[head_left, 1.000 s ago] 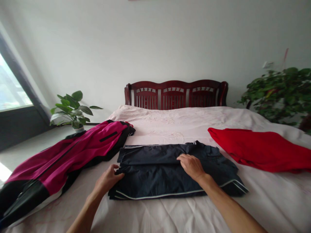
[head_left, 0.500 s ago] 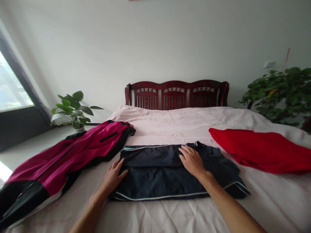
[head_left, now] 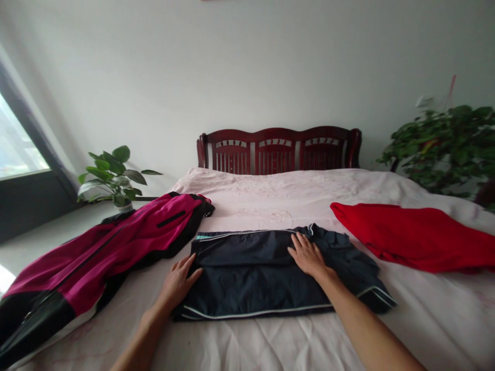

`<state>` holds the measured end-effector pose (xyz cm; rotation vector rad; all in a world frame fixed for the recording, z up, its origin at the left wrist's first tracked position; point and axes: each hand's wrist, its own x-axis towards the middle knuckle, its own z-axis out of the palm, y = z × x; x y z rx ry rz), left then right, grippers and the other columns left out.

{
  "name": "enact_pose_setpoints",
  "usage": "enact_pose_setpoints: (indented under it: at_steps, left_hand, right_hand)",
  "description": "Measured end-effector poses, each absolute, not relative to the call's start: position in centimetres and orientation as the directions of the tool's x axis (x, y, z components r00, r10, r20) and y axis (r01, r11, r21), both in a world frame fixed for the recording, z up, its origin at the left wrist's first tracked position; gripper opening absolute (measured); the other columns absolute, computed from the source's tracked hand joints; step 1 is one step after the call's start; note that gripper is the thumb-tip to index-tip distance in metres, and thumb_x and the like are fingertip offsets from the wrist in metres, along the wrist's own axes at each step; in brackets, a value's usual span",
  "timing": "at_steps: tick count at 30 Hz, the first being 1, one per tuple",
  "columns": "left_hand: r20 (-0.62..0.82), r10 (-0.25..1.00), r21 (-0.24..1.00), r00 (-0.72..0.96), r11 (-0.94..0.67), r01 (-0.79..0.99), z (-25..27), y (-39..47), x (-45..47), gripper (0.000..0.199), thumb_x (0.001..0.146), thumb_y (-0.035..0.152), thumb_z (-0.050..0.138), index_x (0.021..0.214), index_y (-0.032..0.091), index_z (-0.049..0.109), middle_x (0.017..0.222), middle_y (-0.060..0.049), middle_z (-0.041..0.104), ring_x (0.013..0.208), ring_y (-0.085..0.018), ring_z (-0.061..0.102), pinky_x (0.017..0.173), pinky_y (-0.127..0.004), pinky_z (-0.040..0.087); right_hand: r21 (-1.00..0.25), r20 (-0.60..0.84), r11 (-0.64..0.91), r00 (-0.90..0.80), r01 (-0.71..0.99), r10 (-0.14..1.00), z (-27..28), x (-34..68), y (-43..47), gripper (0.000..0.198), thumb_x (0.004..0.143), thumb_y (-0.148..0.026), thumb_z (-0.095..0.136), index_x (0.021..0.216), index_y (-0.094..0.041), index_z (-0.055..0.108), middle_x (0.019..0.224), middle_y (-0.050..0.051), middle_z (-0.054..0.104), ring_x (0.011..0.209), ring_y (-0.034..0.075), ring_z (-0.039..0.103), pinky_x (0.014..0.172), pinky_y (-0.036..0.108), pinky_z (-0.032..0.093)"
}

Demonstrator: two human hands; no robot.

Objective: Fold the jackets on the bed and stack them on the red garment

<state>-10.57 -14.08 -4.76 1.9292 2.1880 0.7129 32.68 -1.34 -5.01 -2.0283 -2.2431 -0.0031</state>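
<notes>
A dark navy garment with white piping [head_left: 255,288] lies folded flat across the bed in front of me. Its exact kind is hard to make out. At its left edge rests my left hand [head_left: 180,281], fingers apart and thumb on the cloth. My right hand [head_left: 309,256] lies flat on the upper right part of the fabric with its fingers spread. Neither hand grips anything. Beyond the right hand, the garment's right end spreads out less neatly, with a piped corner.
To the left lies a magenta and black zip jacket [head_left: 127,237]. A folded red garment [head_left: 417,237] is on the right. Both rest on the pale pink bedsheet [head_left: 247,201]. Behind are a dark wooden headboard [head_left: 276,149] and potted plants [head_left: 112,175] at either side.
My right hand has shifted slightly on the navy cloth, its fingers now lying flatter. The left hand stays at the left edge. The view has moved very slightly.
</notes>
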Motion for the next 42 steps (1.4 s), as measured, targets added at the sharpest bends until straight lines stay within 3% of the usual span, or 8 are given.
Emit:
enact_pose_setpoints:
  at_steps: [7, 13, 19, 23, 28, 31, 36, 42]
  left_hand:
    - [0.189, 0.960, 0.467, -0.206, 0.097, 0.879, -4.4, -14.0, -10.4, 0.062, 0.087, 0.053, 0.050, 0.138, 0.018, 0.054, 0.135, -0.011, 0.061, 0.123, -0.031, 0.056, 0.105, -0.041, 0.042]
    - [0.048, 0.904, 0.665, -0.425, 0.288, 0.689, -3.1, -13.2, -10.0, 0.080, 0.079, 0.056, 0.062, 0.144, 0.014, 0.042, 0.127, -0.016, 0.065, 0.107, -0.029, 0.067, 0.087, -0.035, 0.050]
    - [-0.106, 0.905, 0.779, -0.412, 0.333, 0.531, -2.2, -11.9, -10.6, 0.059, 0.074, 0.062, 0.065, 0.103, 0.011, 0.070, 0.084, -0.010, 0.076, 0.084, -0.030, 0.073, 0.067, -0.033, 0.053]
    - [-0.152, 0.925, 0.828, -0.349, 0.312, 0.466, -2.3, -11.3, -10.7, 0.049, 0.072, 0.060, 0.068, 0.083, 0.013, 0.072, 0.072, -0.007, 0.075, 0.078, -0.030, 0.073, 0.061, -0.033, 0.054]
    - [-0.136, 0.942, 0.893, -0.307, 0.251, 0.373, -2.6, -11.5, -10.3, 0.039, 0.076, 0.048, 0.069, 0.099, 0.017, 0.069, 0.089, -0.005, 0.078, 0.088, -0.027, 0.074, 0.068, -0.031, 0.058]
    - [-0.153, 0.950, 0.924, -0.272, 0.235, 0.302, -2.2, -11.8, -9.9, 0.039, 0.083, 0.042, 0.065, 0.112, 0.017, 0.065, 0.093, -0.006, 0.078, 0.085, -0.024, 0.074, 0.071, -0.031, 0.060]
    - [-0.169, 0.948, 0.960, -0.270, 0.220, 0.171, -0.8, -12.1, -9.0, 0.044, 0.086, 0.040, 0.065, 0.124, 0.019, 0.059, 0.089, -0.005, 0.076, 0.079, -0.022, 0.074, 0.068, -0.032, 0.061]
    - [-0.122, 0.954, 0.987, -0.275, 0.146, 0.066, 2.0, -12.0, -7.5, 0.039, 0.084, 0.028, 0.063, 0.122, 0.019, 0.057, 0.093, -0.004, 0.076, 0.082, -0.021, 0.074, 0.071, -0.031, 0.060]
  right_hand:
    - [-0.089, 0.088, 0.099, -0.092, 0.991, 0.992, -5.1, 32.7, -1.3, 0.064, 0.099, -0.049, 0.026, 0.156, -0.020, 0.026, 0.165, 0.009, 0.018, 0.151, 0.025, 0.016, 0.119, 0.051, 0.019]
    - [-0.100, 0.104, 0.094, -0.083, 0.991, 0.991, -4.9, 32.6, -1.6, 0.062, 0.099, -0.048, 0.026, 0.155, -0.021, 0.027, 0.164, 0.009, 0.020, 0.150, 0.025, 0.018, 0.119, 0.050, 0.019]
    - [-0.104, 0.125, 0.101, -0.088, 0.989, 0.988, -4.7, 32.5, -1.7, 0.062, 0.099, -0.048, 0.029, 0.154, -0.021, 0.030, 0.163, 0.009, 0.023, 0.150, 0.025, 0.020, 0.118, 0.050, 0.021]
    - [-0.116, 0.151, 0.112, -0.094, 0.987, 0.984, -4.4, 32.4, -2.0, 0.060, 0.099, -0.047, 0.031, 0.153, -0.019, 0.034, 0.162, 0.010, 0.026, 0.149, 0.026, 0.023, 0.117, 0.050, 0.023]
    - [-0.112, 0.190, 0.123, -0.100, 0.986, 0.977, -4.3, 32.4, -2.3, 0.055, 0.099, -0.042, 0.035, 0.148, -0.018, 0.041, 0.160, 0.012, 0.032, 0.146, 0.028, 0.029, 0.116, 0.051, 0.026]
    - [-0.072, 0.285, 0.151, -0.125, 0.986, 0.950, -3.4, 31.8, -2.6, 0.051, 0.097, -0.035, 0.040, 0.143, -0.014, 0.047, 0.156, 0.014, 0.038, 0.145, 0.030, 0.030, 0.118, 0.052, 0.020]
    - [-0.153, 0.483, 0.399, -0.284, 0.904, 0.828, -0.9, 26.5, -4.0, 0.050, 0.099, -0.034, 0.038, 0.144, -0.016, 0.047, 0.154, 0.013, 0.041, 0.146, 0.028, 0.029, 0.120, 0.049, 0.018]
    - [-0.371, 0.325, 0.561, -0.462, 0.740, 0.825, -2.7, 18.8, -6.1, 0.052, 0.097, -0.039, 0.044, 0.145, -0.020, 0.047, 0.154, 0.011, 0.043, 0.145, 0.028, 0.032, 0.118, 0.050, 0.025]
